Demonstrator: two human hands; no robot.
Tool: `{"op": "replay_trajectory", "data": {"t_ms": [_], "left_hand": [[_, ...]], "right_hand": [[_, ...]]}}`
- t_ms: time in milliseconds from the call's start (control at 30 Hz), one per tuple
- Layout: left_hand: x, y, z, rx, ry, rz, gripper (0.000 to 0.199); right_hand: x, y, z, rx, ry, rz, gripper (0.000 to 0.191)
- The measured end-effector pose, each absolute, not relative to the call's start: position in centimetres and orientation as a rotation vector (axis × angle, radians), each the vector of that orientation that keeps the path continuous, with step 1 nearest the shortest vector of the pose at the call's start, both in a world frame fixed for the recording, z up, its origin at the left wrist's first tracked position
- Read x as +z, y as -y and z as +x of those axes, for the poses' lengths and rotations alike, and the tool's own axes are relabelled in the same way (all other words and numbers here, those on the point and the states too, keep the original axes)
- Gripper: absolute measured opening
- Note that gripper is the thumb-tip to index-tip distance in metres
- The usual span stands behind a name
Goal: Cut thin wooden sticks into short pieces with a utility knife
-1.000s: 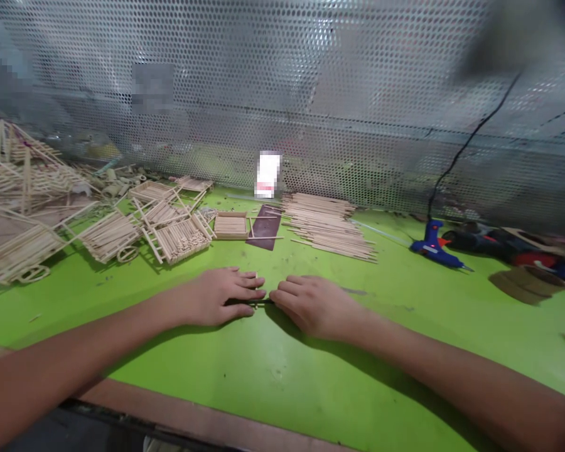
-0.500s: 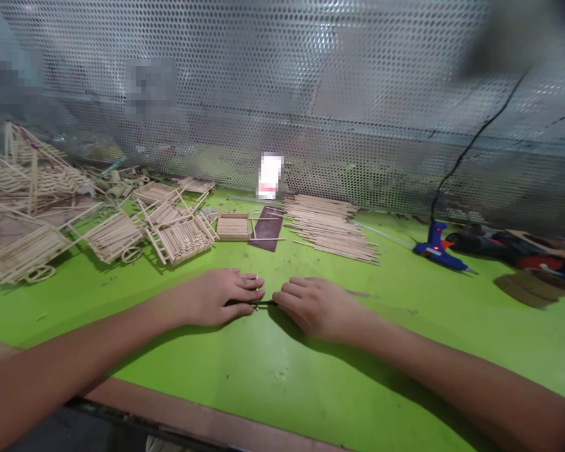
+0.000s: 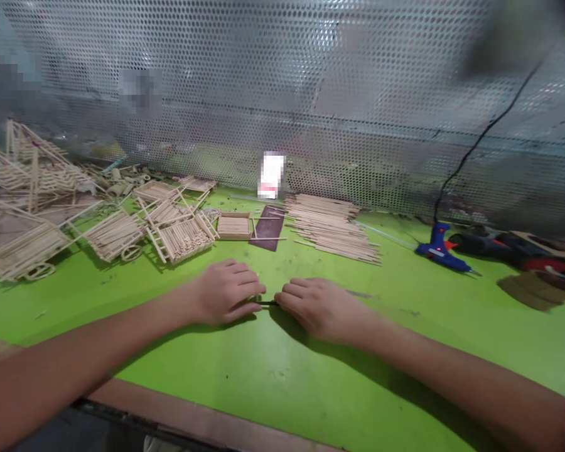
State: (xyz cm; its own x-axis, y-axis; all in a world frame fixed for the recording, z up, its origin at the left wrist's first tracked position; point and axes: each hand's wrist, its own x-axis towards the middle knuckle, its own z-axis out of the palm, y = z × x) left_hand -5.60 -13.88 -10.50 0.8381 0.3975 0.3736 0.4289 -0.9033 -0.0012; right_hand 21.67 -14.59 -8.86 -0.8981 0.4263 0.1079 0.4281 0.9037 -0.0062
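Note:
My left hand [image 3: 226, 292] and my right hand [image 3: 320, 309] meet at the middle of the green work table [image 3: 282, 370]. Between them lies a thin dark stick [image 3: 267, 303], and most of its length is hidden by my fingers. The fingers of my left hand curl around one end. My right fingertips press on the other end. Just beyond my hands are a flat dark brown sheet [image 3: 267, 229] and a small wooden stick tray [image 3: 233, 226].
Several wooden stick carts [image 3: 115, 235] with small wheels stand at the left. A heap of loose sticks [image 3: 332, 229] lies at the back. A blue glue gun [image 3: 440, 251] and a dark power tool [image 3: 499, 245] sit at the right, before a perforated metal screen [image 3: 358, 107].
My left hand has rolled, with its fingers curled more tightly over the stick. My right hand has barely moved. The whole view has drifted slightly.

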Motion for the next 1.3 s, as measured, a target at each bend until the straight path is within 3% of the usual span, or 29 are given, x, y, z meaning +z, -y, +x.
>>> {"op": "replay_trajectory", "data": {"t_ms": [167,600,800,1000,1067,1300], "left_hand": [[-10.3,13.8,-4.5,-0.501,0.554,-2.903,0.015],[-9.9,13.0,-7.0,-0.497,0.647,-2.981,0.015],[-10.0,11.7,-7.9,-0.601,0.699,-2.851,0.048],[-10.1,12.2,-7.1,-0.675,0.473,-2.873,0.013],[-10.2,12.2,-7.3,-0.679,0.517,-2.889,0.016],[-10.0,12.3,-8.0,-0.783,0.811,-2.966,0.029]], "right_hand": [[-8.7,14.5,21.6,-0.011,2.974,-0.658,0.014],[-9.0,14.9,19.5,-0.1,3.025,-0.775,0.009],[-8.9,15.0,20.4,-0.106,2.936,-0.849,0.017],[-8.8,15.0,20.8,-0.123,2.811,-0.682,0.019],[-8.8,14.8,21.0,-0.106,2.705,-0.678,0.023],[-9.1,11.5,22.7,-0.107,2.594,-1.187,0.025]]}}
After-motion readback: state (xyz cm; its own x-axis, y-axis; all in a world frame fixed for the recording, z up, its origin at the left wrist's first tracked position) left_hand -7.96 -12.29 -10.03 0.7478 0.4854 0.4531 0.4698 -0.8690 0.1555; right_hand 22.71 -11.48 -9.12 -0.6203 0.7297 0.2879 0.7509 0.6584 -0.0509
